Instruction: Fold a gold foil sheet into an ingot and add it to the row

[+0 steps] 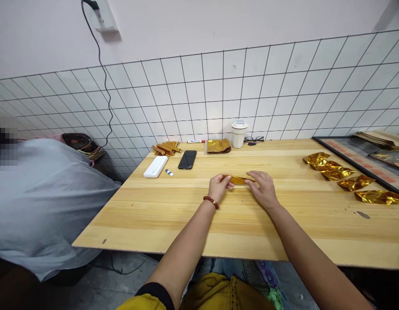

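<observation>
Between my hands, a narrow strip of folded gold foil paper (239, 180) is held just over the wooden table. My left hand (219, 185), with a red bead bracelet (211, 202) at the wrist, pinches the strip's left end between thumb and fingers. At the other end, my right hand (261, 187) grips the strip with the thumb in front and the fingers curved behind. Several crumpled, folded gold foil pieces (338, 173) lie in a slanting row on the right side of the table.
At the back stand a stack of gold paper (218, 146), folded gold strips (167, 148), a white cup (239, 135) and glasses (254, 140). A phone (187, 159) and white power bank (156, 166) lie left. A black-framed panel (357, 165) borders the right; a person (51, 193) sits left.
</observation>
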The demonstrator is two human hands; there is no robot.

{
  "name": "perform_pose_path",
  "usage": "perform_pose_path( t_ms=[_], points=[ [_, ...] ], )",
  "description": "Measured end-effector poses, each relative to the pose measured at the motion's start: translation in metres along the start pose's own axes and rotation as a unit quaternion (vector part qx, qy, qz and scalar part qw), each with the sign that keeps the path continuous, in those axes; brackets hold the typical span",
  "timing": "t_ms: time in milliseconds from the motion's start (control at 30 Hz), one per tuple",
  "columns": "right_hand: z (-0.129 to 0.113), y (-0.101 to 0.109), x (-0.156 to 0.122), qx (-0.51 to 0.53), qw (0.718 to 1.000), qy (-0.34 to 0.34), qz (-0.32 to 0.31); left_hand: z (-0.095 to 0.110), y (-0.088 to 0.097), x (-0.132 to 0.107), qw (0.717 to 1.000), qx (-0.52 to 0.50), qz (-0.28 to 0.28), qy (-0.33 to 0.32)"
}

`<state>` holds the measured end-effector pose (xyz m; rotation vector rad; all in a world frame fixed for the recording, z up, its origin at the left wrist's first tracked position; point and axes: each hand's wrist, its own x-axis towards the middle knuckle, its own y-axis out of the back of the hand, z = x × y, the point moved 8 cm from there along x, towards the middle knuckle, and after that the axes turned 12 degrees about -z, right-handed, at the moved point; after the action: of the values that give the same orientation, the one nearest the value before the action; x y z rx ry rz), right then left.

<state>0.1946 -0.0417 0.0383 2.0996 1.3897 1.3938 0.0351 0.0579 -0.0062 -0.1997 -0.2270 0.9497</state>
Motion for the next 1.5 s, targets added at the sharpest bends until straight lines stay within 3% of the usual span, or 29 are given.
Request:
perform_pose_path(
  t_ms=[133, 367, 533, 667, 1200, 1367, 1500],
  points=[
    [-0.012, -0.013, 0.0, -0.034, 0.996, 0.024, -0.076, 0.002, -0.014, -0.003, 0.999, -0.002, -0.051, -0.014],
    [-0.008, -0.02, 0.002, 0.015, 0.995, 0.002, -0.101, -0.005, -0.02, -0.006, 0.996, -0.03, -0.069, 0.049],
    [0.007, -0.018, 0.002, 0.121, 0.988, -0.058, -0.072, -0.005, -0.003, -0.005, 0.994, -0.09, 0.005, 0.06],
    [0.028, -0.02, -0.003, 0.222, 0.961, -0.153, -0.057, -0.004, 0.009, -0.006, 0.986, -0.137, 0.054, 0.072],
    [0.036, -0.024, -0.008, 0.321, 0.919, -0.229, -0.023, -0.001, -0.004, -0.003, 0.985, -0.171, 0.004, 0.001],
    [0.039, -0.027, -0.008, 0.354, 0.905, -0.236, -0.006, 0.0, -0.003, -0.003, 0.991, -0.133, 0.012, -0.01],
    [0.041, -0.03, -0.008, 0.403, 0.878, -0.257, 0.002, 0.001, -0.006, -0.002, 0.994, -0.101, 0.004, -0.027]
  ],
)
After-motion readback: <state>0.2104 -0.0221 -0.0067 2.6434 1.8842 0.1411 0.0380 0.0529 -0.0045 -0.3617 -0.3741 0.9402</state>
